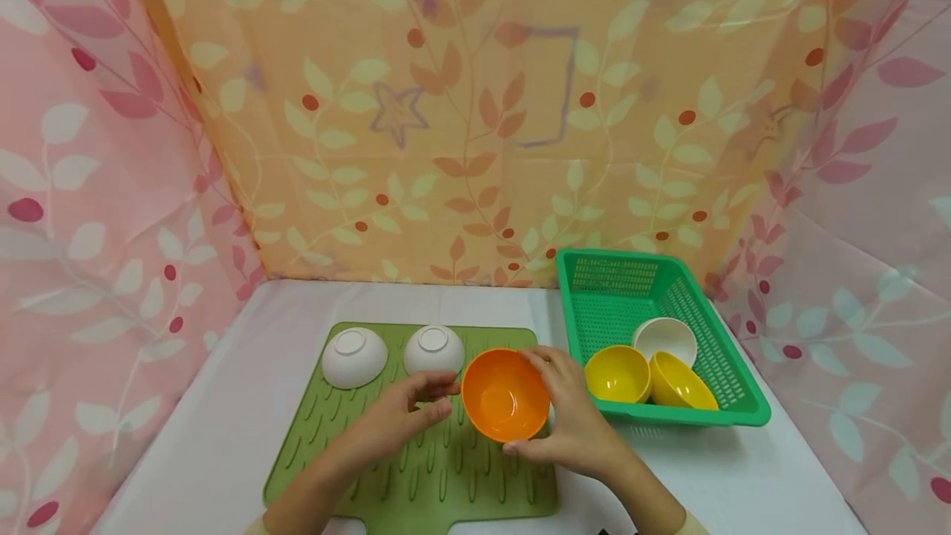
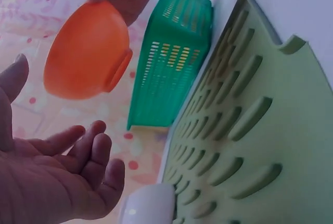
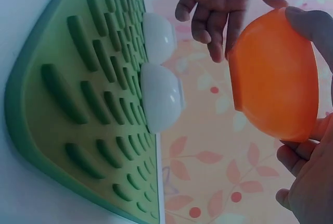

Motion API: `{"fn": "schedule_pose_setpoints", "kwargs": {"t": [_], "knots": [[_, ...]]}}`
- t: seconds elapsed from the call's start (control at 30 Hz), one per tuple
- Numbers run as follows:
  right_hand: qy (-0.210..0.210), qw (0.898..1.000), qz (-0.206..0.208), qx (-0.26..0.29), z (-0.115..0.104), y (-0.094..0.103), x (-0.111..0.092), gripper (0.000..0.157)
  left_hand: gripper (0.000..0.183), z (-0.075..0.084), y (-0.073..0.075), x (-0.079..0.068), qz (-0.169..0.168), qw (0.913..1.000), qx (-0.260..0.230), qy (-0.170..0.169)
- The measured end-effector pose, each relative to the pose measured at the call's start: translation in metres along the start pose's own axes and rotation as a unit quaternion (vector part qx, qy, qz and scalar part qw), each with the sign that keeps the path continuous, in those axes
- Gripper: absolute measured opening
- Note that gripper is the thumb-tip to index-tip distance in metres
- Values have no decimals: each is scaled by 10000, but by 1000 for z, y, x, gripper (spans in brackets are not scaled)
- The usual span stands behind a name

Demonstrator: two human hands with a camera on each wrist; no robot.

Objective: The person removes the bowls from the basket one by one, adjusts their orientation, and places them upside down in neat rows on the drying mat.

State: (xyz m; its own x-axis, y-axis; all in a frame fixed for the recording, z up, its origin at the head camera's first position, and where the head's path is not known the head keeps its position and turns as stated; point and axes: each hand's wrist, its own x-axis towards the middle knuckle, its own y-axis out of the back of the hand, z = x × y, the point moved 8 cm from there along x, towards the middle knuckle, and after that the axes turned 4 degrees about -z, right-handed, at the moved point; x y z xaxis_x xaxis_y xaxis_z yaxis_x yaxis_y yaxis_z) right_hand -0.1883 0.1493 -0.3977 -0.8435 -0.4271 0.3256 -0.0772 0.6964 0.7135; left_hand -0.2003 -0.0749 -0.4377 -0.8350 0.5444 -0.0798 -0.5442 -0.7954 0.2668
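An orange bowl point(image 1: 503, 396) is held above the green drying mat point(image 1: 416, 485), its hollow side facing the head camera. My right hand point(image 1: 568, 415) grips it by the rim, thumb low and fingers at the upper right. Just left of the bowl is my left hand point(image 1: 404, 415), fingers relaxed and apart from it in the left wrist view, where the palm and spread fingers point(image 2: 106, 153) show. Two white bowls, one at the left point(image 1: 355, 358) and one nearer the middle point(image 1: 434, 352), lie upside down along the mat's far edge.
A green plastic basket point(image 1: 750, 415) stands on the white table point(image 1: 193, 436) at the right. Inside are two yellow bowls point(image 1: 618, 374) and a white bowl point(image 1: 666, 340). Patterned cloth point(image 1: 461, 106) surrounds the table at the back and both sides.
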Motion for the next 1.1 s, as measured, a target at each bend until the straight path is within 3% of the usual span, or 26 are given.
{"fn": "schedule_pose_setpoints", "kwargs": {"t": [0.2,0.33,0.53,0.63,0.73,0.87,1.0,1.07,1.1], "knots": [[160,9998,-8,-118,-1,-7,0,108,53,-10,-10,3,-375,9960,-720,379],[319,9993,34,-172,-4,-10,-1,110,49,-15,-16,6,-627,9904,-1161,411],[552,9980,195,-255,-6,-13,-2,110,48,-18,-27,8,-949,9735,-2054,336],[598,9973,245,-361,-8,-15,-2,111,42,-19,-28,8,-881,9665,-2388,316],[702,9957,201,-576,-12,-18,-2,114,39,-20,-25,8,-582,9668,-2467,319],[638,9976,122,-254,-15,-11,-2,113,47,-14,-14,7,22,9791,-2023,198],[5,9979,244,596,-9,3,-2,97,58,1,4,1,865,9942,-564,-290],[-316,9952,200,904,-4,4,-2,88,65,13,10,-4,1245,9888,426,-700],[-476,9936,125,1015,-2,3,-2,84,68,19,12,-6,1401,9811,933,-954]]}}
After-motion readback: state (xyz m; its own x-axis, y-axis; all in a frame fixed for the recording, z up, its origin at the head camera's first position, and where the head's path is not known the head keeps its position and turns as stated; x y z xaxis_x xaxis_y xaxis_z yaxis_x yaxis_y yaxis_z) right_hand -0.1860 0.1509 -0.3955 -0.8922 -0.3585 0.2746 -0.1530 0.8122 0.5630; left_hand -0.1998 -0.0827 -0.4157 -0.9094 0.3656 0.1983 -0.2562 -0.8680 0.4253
